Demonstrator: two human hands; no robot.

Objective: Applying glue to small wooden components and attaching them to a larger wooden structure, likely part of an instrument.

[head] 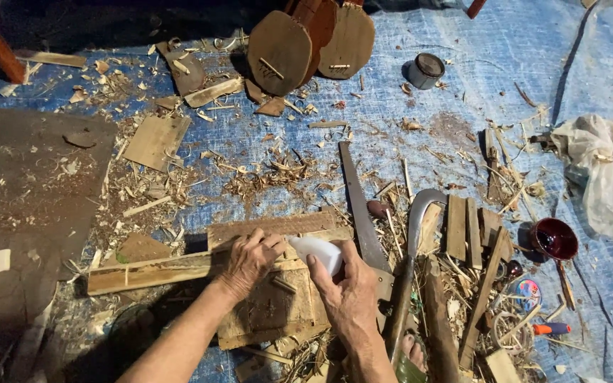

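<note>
Left hand (248, 261): laid palm down, fingers curled, on a long wooden strip (152, 271); the strip is pressed under the fingers rather than gripped around, and no thing is seen enclosed in the hand.
Right hand (349, 294): closed around a small white bottle (317, 252), the thumb on its near side; the bottle's tip is pointed left toward the left hand's fingers.
Wooden strip: lain crosswise on a flat wooden board (272, 312), its left end reaching out over the shavings.
White bottle: held just above the strip and board, touching or nearly touching the left fingertips; which cannot be told.
Saw blade (360, 209): lain on the blue tarp (462, 64) just right of the right hand, pointing away from the person.
Curved sickle (413, 234): placed just beside the saw, its handle running back toward the person.
Wooden slats (471, 230): grouped to the right of the sickle among shavings.
Dark red bowl (553, 238): set further right, near a crumpled white plastic bag (601, 170).
Rounded wooden instrument bodies (310, 42): rested at the far edge of the tarp, with a small metal tin (426, 70) near them.
</note>
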